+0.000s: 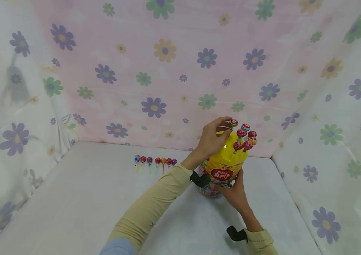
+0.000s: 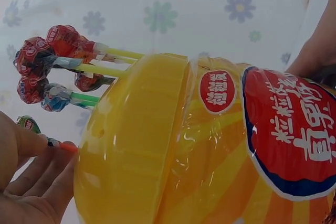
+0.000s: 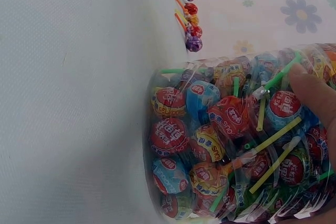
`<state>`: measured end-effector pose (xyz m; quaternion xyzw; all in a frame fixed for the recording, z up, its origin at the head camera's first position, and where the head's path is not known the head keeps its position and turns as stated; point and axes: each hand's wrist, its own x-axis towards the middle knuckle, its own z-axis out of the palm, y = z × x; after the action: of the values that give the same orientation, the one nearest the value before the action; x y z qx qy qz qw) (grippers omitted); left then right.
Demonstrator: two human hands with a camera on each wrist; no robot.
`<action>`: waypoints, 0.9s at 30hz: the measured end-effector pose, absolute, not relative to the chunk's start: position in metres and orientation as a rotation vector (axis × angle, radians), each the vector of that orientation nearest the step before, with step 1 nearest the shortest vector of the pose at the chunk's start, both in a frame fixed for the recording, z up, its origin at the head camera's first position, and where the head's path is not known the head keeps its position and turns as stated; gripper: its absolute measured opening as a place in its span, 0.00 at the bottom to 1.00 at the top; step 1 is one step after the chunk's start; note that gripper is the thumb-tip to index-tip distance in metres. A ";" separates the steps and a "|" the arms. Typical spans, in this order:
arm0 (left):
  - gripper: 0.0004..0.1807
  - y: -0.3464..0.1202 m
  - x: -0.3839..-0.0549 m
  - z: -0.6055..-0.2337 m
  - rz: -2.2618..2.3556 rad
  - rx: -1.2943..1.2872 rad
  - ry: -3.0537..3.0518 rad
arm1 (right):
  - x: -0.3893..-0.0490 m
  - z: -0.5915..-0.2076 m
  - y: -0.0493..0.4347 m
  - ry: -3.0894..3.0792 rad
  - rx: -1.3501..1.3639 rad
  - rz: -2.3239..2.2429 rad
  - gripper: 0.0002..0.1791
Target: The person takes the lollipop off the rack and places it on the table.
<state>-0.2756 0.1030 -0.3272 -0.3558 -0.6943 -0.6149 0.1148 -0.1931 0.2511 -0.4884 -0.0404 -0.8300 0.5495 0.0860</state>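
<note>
A clear plastic jar [image 3: 210,145] full of wrapped lollipops, with a yellow lid [image 1: 228,150] and a printed label [image 1: 223,173], stands tilted at the table's right side. Several lollipops [image 1: 241,133] stick out of the lid by their sticks. My left hand [image 1: 210,140] pinches a lollipop [image 2: 29,124] with a green and red wrapper; its orange stick tip meets the lid's edge in the left wrist view. Whether the stick sits in a hole is hidden. Lower down, my right hand [image 1: 236,193] grips the jar's side, thumb across the front.
Left of the jar, several lollipops [image 1: 157,161] lie in a row near the back of the white table [image 1: 81,198]. Flower-patterned cloth [image 1: 164,78] hangs behind the table and at both sides.
</note>
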 end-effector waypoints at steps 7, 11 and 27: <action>0.20 0.108 -0.276 -0.328 -1.838 -1.050 -1.966 | -0.193 -0.489 0.251 -2.473 -0.108 1.633 0.64; 0.20 0.110 -0.277 -0.329 -1.825 -1.058 -1.942 | -0.193 -0.490 0.251 -2.476 -0.109 1.621 0.63; 0.20 0.100 -0.277 -0.328 -1.819 -1.007 -1.797 | -0.187 -0.478 0.246 -2.484 -0.118 1.625 0.62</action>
<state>-0.2774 0.0999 -0.3277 -0.3593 -0.6414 -0.6491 0.1953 -0.1870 0.2459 -0.4783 -0.0395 -0.8330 0.5452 0.0855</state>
